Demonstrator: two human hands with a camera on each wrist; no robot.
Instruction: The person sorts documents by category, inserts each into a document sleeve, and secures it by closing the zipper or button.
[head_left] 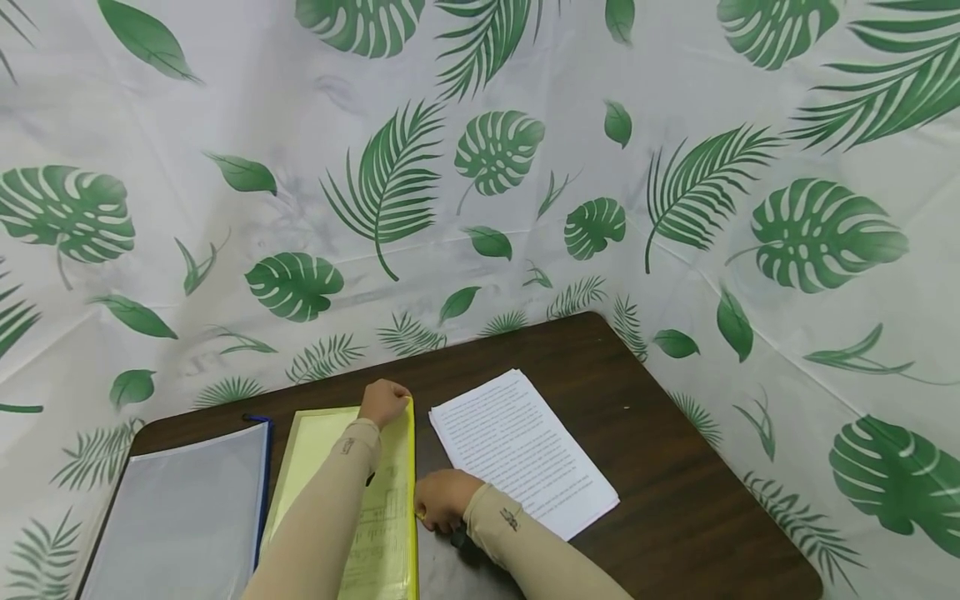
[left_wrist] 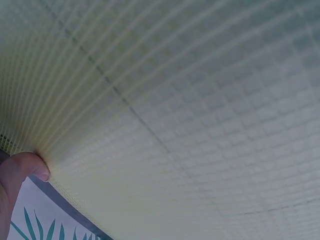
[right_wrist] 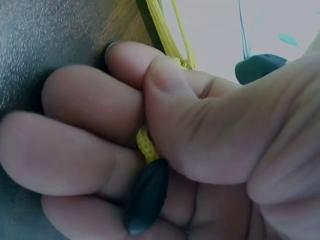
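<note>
Toward the near edge of the tabletop [head_left: 660, 433], the head view shows a yellow mesh pouch [head_left: 322, 454] lying flat between a grey pouch [head_left: 183, 517] with a blue zip edge on its left and a stack of printed sheets [head_left: 517, 450] on its right. My left hand [head_left: 384, 402] rests on the pouch's far right corner, fingers curled over the yellow edge, its grip narrow and closed on that corner. My right hand [head_left: 444, 500] sits at the pouch's right edge, nearer to me, in the strip of bare wood between pouch and sheets, knuckles bent. A leaf-print sheet [head_left: 480, 167] hangs behind and beside the tabletop.

From the left wrist, yellow mesh [left_wrist: 175, 110] fills nearly the whole view, very close. One fingertip [left_wrist: 22, 170] of my left hand presses against its lower left rim; how the other fingers lie I cannot tell from this view.

From the right wrist, my right thumb [right_wrist: 170, 95] and forefinger pinch a yellow cord [right_wrist: 145, 145] that ends in a dark, almond-shaped zip pull [right_wrist: 147, 197], which lies across my curled fingers. That grip is tight around the cord, with the pouch's yellow zip edge [right_wrist: 172, 35] running away just beyond the thumb.
</note>
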